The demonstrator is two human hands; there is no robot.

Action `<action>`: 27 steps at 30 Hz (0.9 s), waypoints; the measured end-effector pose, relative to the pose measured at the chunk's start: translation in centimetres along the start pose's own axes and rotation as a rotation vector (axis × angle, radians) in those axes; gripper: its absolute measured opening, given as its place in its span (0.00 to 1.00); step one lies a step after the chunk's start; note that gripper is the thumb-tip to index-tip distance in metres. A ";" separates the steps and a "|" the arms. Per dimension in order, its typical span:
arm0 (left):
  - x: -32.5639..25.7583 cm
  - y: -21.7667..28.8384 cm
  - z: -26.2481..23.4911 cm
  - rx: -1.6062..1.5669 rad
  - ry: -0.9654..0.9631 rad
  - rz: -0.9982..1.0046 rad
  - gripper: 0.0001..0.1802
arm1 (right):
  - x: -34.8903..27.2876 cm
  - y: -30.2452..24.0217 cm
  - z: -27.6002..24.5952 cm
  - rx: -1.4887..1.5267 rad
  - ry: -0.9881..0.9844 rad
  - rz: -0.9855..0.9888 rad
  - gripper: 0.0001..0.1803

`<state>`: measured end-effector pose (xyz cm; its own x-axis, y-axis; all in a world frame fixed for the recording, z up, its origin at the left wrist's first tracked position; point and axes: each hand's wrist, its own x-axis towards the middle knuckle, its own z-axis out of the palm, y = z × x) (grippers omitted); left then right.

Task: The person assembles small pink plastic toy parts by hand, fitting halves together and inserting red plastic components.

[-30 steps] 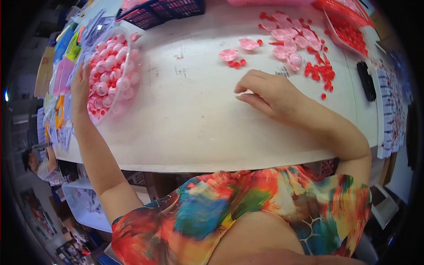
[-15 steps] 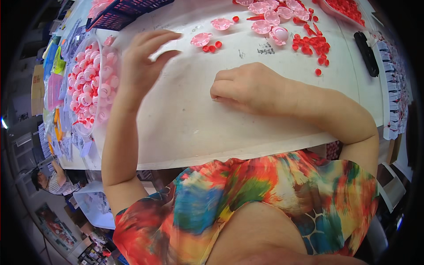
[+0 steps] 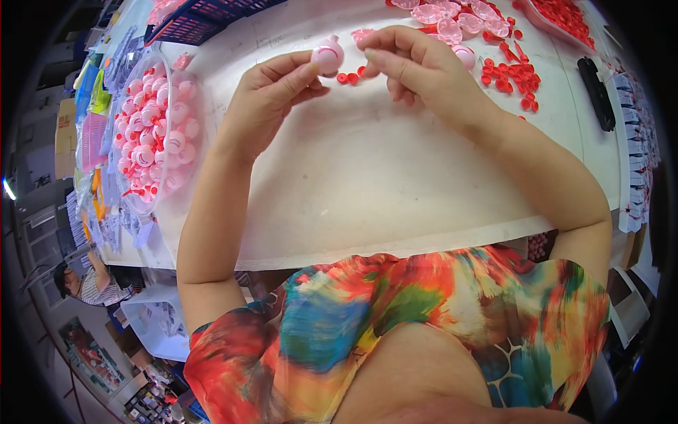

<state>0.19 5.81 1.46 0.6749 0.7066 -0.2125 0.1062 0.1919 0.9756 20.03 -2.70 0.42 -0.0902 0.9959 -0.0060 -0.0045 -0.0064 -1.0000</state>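
Left hand (image 3: 272,95) pinches pink ball (image 3: 328,55), right hand (image 3: 417,67) pinched shut beside it; finished bin (image 3: 159,134) at 9 o'clock, loose parts (image 3: 515,71) remain at 1 o'clock.

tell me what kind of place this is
Probably a small assembly workshop for plastic toys or trinkets. The left hand holds a small pink ball-shaped part over a white worktable, a clear bag of finished pink pieces sits to the left, and loose red parts lie in heaps.

Bag of balls (image 3: 157,134) lies left on the table (image 3: 367,184), loose clips (image 3: 515,71) far right.
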 end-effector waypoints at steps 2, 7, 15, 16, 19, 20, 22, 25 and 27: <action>-0.6 -0.1 0.4 -0.033 -0.073 -0.010 0.14 | 0.1 -0.1 -0.3 0.172 0.018 0.096 0.19; -0.8 0.1 1.5 -0.143 -0.151 -0.118 0.15 | 0.0 -0.4 -0.1 0.258 0.046 0.185 0.16; -1.3 1.0 1.3 0.133 -0.092 -0.211 0.14 | 0.9 0.0 -0.4 0.107 -0.162 0.216 0.10; -1.5 1.6 1.4 0.342 0.000 -0.170 0.13 | 0.8 -0.1 -0.5 0.074 -0.190 0.195 0.09; -0.4 3.3 -0.3 0.655 0.280 0.286 0.09 | 0.6 1.0 -0.6 0.054 -0.149 0.152 0.08; 0.6 4.1 -1.9 0.798 0.383 0.566 0.09 | 0.4 1.2 -0.5 0.060 -0.125 0.192 0.08; 2.9 7.2 -4.6 1.187 0.599 0.764 0.09 | 0.4 1.1 -0.6 0.071 -0.135 0.198 0.08; 5.7 10.6 -10.5 1.310 0.647 0.646 0.14 | 0.1 0.5 -0.3 0.068 -0.180 0.230 0.07; 7.7 11.3 -14.3 1.558 0.567 0.472 0.22 | -0.1 0.2 -0.3 0.041 -0.202 0.244 0.07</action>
<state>-3.87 23.14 10.10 0.5683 0.7024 0.4286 0.7736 -0.6335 0.0123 20.35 -2.75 0.19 -0.2894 0.9265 -0.2403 0.0020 -0.2505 -0.9681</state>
